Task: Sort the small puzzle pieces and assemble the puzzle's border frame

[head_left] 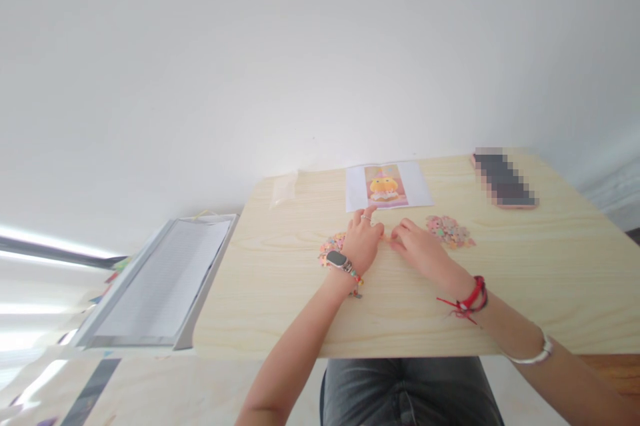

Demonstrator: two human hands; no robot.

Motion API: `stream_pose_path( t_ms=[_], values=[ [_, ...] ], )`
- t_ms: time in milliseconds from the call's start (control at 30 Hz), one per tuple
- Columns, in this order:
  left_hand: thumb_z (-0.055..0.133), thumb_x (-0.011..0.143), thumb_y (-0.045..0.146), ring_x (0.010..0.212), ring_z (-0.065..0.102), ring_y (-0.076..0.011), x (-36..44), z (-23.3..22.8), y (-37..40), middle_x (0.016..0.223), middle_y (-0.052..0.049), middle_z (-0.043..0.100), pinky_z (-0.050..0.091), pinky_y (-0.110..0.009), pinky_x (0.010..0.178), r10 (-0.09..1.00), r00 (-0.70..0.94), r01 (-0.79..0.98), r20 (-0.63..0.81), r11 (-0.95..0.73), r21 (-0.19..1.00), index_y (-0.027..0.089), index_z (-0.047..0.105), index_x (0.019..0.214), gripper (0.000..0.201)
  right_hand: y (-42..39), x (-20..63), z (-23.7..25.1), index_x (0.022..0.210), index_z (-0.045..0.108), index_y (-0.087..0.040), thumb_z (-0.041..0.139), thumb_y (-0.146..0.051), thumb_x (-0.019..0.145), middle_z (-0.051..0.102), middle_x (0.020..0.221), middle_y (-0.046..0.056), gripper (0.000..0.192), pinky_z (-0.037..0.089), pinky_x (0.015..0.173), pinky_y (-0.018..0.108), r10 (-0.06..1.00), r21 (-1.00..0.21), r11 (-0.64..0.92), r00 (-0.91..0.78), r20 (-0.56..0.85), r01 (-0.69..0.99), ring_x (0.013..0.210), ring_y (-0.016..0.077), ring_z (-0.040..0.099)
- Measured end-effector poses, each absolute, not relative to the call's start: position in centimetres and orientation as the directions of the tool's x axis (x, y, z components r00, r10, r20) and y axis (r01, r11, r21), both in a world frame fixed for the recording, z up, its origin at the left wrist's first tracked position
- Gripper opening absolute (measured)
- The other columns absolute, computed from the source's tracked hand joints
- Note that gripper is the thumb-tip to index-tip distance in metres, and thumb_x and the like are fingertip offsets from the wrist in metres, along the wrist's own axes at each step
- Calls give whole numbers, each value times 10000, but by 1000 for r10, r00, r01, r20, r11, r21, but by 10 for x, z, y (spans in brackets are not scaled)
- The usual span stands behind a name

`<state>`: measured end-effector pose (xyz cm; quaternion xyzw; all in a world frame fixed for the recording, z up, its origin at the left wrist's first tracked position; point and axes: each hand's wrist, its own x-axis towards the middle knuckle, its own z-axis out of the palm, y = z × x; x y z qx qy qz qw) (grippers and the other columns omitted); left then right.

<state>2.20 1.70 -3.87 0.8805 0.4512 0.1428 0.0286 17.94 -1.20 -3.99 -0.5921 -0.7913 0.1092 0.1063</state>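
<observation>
Small jigsaw puzzle pieces lie in two heaps on the table. My left hand (364,239) rests over the edge of the left heap of puzzle pieces (330,249), its thumb and index finger pinched at a small orange-pink puzzle piece (387,238). From the other side my right hand (415,247) pinches at the same spot, fingertips nearly meeting the left ones. The fingers partly hide the piece. Just beyond my right hand is the right heap of puzzle pieces (449,231). A printed sheet (389,186) with a yellow cartoon figure lies behind both hands.
The wooden table (270,293) meets a white wall. A phone (505,179) lies at the back right, a clear plastic bag (285,189) at the back left. Left of the table stands a box with papers (165,279) on top.
</observation>
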Motion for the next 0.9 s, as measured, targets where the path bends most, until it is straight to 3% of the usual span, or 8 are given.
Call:
stream_pose_path(
  t_ms=[233,367,567,767,900],
  values=[
    [472,795,45,1153,373,-275,21,-40,13,1227,-131,418,448,-428,877,816,542,804,201,-573,157,148,569,758,146,-6,181,-50,807,575,-176,428,-184,867,554,856,53,159,418,601,272,927,-244,372,-373,46,896,705,158,573],
    [460,799,36,1154,381,-282,21,-41,11,1229,-144,428,457,-431,860,810,550,800,201,-581,149,137,556,760,144,-6,186,-51,809,573,-173,439,-172,862,549,857,52,145,429,633,274,908,-283,416,-411,79,864,742,161,574],
    [505,816,99,1142,391,-273,11,-38,6,1240,-138,407,435,-442,895,796,478,800,371,-569,190,150,548,794,71,-3,182,-41,810,566,-178,443,-189,866,548,849,42,136,435,644,268,873,-356,488,-452,184,797,770,157,569],
    [515,828,135,1127,404,-276,-3,-30,1,1197,-143,410,438,-456,885,802,342,833,489,-500,236,157,550,806,47,4,173,-24,822,559,-178,464,-205,865,556,848,41,108,421,619,263,820,-319,569,-497,282,758,741,156,562],
    [527,821,134,1122,413,-270,-8,-28,2,1151,-136,433,442,-459,882,796,338,844,503,-493,213,163,549,793,45,6,168,-21,809,562,-176,447,-187,867,558,832,43,129,409,602,262,807,-282,584,-509,298,761,714,153,557]
  ],
)
